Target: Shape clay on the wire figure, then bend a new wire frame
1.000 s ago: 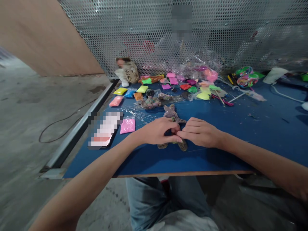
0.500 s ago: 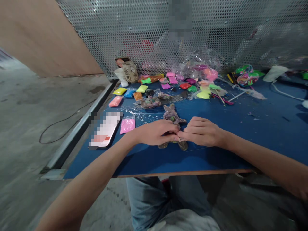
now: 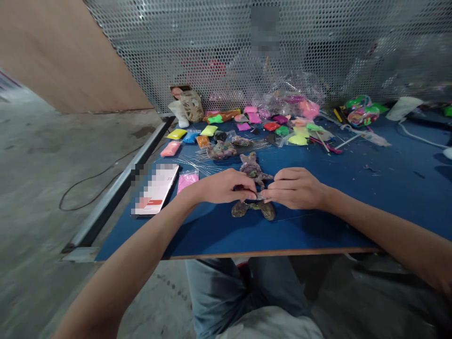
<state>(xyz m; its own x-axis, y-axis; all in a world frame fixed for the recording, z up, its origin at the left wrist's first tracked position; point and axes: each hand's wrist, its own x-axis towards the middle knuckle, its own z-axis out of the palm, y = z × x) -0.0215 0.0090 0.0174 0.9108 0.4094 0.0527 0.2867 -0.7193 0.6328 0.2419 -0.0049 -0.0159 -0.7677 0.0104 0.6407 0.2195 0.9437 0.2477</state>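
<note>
On the blue table lies a mottled grey-mauve clay figure (image 3: 251, 167), its upper part just beyond my fingers. Two dark brownish rounded lumps (image 3: 268, 210) sit at its lower end, joined by a thin strip. Between my hands is a small greyish piece of clay (image 3: 260, 196). My left hand (image 3: 231, 185) is closed, thumb and forefinger pinching its left end. My right hand (image 3: 298, 188) has its fingers curled together and pinches the right end. The fingers hide part of the piece and the middle of the figure.
A phone (image 3: 157, 190) and a pink clay packet (image 3: 188, 179) lie left of my hands. Thin wires (image 3: 197, 165) and mottled clay lumps (image 3: 221, 149) are beyond. Colourful packets (image 3: 271, 126) line the back below a perforated metal screen (image 3: 212, 42). The table's front edge (image 3: 268, 254) is near my lap.
My hands have lifted slightly away from the table edge and drawn a little apart. The greyish piece and the dark lumps below now show more.
</note>
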